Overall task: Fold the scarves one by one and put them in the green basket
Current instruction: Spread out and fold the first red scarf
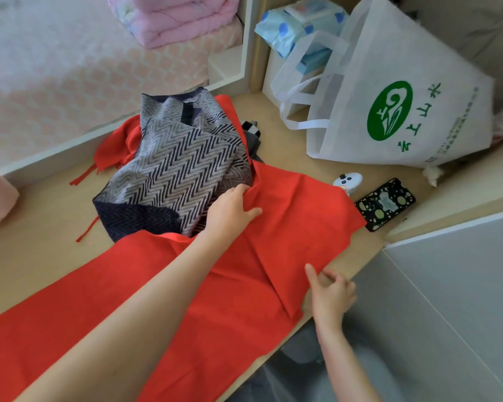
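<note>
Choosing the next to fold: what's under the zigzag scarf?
A red scarf pokes out beneath the zigzag scarf on the left, dark grey cloth on the right. The rest underneath is covered.

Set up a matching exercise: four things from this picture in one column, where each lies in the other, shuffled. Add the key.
1. red fabric scarf
2. grey-and-navy zigzag woven scarf
3. white non-woven tote bag with green logo
4. black phone in spotted case

A. flat beside the red scarf's right corner
B. tipped over, far right
C. spread long across the wooden surface
D. crumpled on top of the red scarf

Pairs: 1-C, 2-D, 3-B, 4-A.
</note>
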`<action>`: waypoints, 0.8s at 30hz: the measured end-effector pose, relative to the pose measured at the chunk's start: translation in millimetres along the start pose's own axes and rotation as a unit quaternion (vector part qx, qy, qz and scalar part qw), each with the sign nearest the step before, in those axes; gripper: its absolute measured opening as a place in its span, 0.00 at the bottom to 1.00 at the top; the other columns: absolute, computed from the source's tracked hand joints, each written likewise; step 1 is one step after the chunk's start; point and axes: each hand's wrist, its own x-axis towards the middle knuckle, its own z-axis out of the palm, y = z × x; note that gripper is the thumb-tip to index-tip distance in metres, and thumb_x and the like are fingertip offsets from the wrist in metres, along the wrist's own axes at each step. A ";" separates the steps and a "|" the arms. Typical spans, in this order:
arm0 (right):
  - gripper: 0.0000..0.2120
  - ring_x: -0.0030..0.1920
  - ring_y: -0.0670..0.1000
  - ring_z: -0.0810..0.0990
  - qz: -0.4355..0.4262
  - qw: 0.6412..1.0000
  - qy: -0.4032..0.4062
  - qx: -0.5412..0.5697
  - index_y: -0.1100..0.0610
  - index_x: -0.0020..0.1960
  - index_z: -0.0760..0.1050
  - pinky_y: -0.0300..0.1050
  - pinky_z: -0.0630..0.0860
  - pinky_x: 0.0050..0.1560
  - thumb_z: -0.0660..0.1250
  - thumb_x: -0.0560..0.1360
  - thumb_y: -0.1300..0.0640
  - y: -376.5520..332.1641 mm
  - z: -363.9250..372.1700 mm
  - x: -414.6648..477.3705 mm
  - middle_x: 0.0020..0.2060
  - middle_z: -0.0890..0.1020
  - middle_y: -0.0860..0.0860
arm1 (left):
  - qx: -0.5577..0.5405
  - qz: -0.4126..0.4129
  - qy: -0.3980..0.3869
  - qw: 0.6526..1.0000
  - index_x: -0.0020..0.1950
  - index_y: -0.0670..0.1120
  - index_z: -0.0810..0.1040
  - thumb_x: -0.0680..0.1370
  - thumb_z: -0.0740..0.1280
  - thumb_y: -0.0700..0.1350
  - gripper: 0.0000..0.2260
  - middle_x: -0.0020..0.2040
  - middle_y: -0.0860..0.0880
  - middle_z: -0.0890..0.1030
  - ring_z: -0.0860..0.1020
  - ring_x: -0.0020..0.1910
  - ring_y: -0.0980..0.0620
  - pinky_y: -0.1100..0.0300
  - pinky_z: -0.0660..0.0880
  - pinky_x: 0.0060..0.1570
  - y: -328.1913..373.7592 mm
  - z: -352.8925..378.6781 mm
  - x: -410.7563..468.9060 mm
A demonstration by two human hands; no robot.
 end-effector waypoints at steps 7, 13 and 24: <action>0.12 0.55 0.57 0.74 -0.030 0.994 0.010 0.101 0.63 0.54 0.76 0.45 0.68 0.54 0.67 0.76 0.54 -4.2 6.4 -12.8 0.52 0.79 0.57 | 0.050 0.009 0.037 0.998 0.54 0.41 0.76 0.80 0.63 0.48 0.12 0.51 0.39 0.81 0.77 0.54 0.38 0.50 0.69 0.46 7.3 -7.5 5.1; 0.12 0.52 0.51 0.78 0.036 0.955 0.088 0.281 0.64 0.61 0.71 0.42 0.72 0.53 0.63 0.79 0.60 -12.8 -40.1 20.2 0.51 0.78 0.56 | -0.038 0.055 0.060 0.996 0.58 0.42 0.78 0.81 0.62 0.48 0.12 0.51 0.42 0.82 0.78 0.52 0.41 0.49 0.74 0.47 33.2 -27.0 40.4; 0.18 0.54 0.53 0.78 -0.026 0.984 0.018 0.175 0.58 0.61 0.70 0.48 0.74 0.57 0.71 0.74 0.60 11.3 -27.2 23.8 0.56 0.77 0.56 | 0.053 0.040 0.022 0.998 0.71 0.45 0.67 0.80 0.63 0.39 0.19 0.63 0.42 0.77 0.75 0.60 0.41 0.49 0.73 0.52 31.8 -25.2 49.5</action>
